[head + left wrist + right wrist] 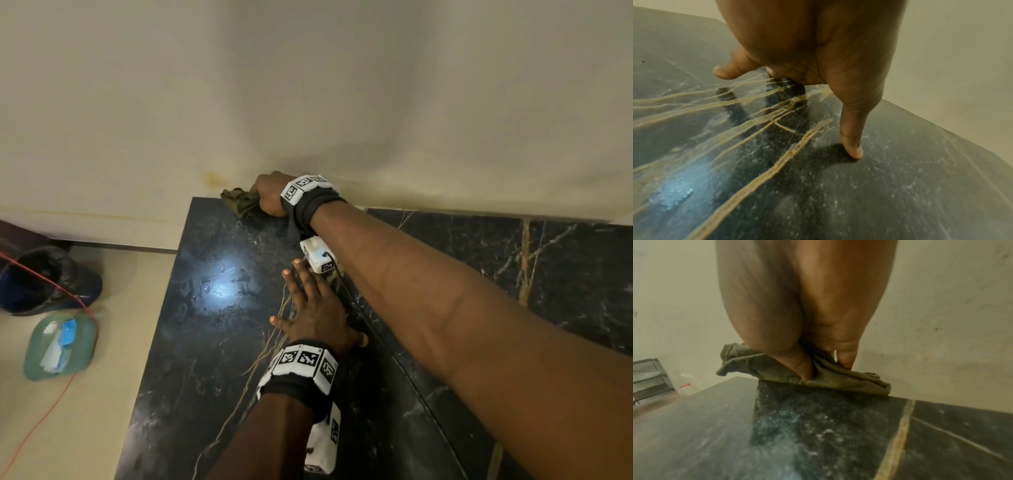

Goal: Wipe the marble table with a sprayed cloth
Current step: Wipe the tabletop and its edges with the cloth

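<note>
1. A crumpled olive-green cloth [239, 201] lies bunched at the far left corner of the black gold-veined marble bench [212, 308], at about 11 o'clock, against the cream wall [308, 85].
2. The right hand [270, 195] clamps the cloth, thumb [801, 368] and fingers pinching folds onto the stone.
3. The left hand [317, 308] lies flat at 6 o'clock, fingers spread, one fingertip [854, 151] touching the surface.
4. White wristbands [301, 363] carry black square code patterns; no readable words.
5. The bench's left edge drops to beige floor [113, 342]; glossy stone lies bare left of the hands.
</note>
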The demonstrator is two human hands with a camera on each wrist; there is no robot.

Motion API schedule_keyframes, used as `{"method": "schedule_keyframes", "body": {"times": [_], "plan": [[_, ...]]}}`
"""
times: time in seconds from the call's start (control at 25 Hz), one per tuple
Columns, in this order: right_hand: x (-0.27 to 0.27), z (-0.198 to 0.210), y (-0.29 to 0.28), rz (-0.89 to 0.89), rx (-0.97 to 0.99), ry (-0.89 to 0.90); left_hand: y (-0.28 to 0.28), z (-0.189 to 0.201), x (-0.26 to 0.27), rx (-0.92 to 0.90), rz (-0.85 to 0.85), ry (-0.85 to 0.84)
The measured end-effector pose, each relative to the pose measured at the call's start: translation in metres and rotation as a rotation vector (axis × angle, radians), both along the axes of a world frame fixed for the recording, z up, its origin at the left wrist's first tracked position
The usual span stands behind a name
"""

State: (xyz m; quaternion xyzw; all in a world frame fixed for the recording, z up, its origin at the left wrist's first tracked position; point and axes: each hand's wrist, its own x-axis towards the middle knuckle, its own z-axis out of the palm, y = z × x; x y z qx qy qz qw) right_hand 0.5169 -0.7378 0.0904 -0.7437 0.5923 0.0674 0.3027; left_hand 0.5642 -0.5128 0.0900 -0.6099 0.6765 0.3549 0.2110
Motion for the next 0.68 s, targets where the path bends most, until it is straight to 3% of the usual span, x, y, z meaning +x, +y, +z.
{"method": "schedule_keyframes", "body": {"times": [0.68], "plan": [[-0.167, 0.004, 0.077, -0.135, 0.026, 0.066, -0.004, 0.005, -0.001, 0.027, -0.062, -0.083]]}}
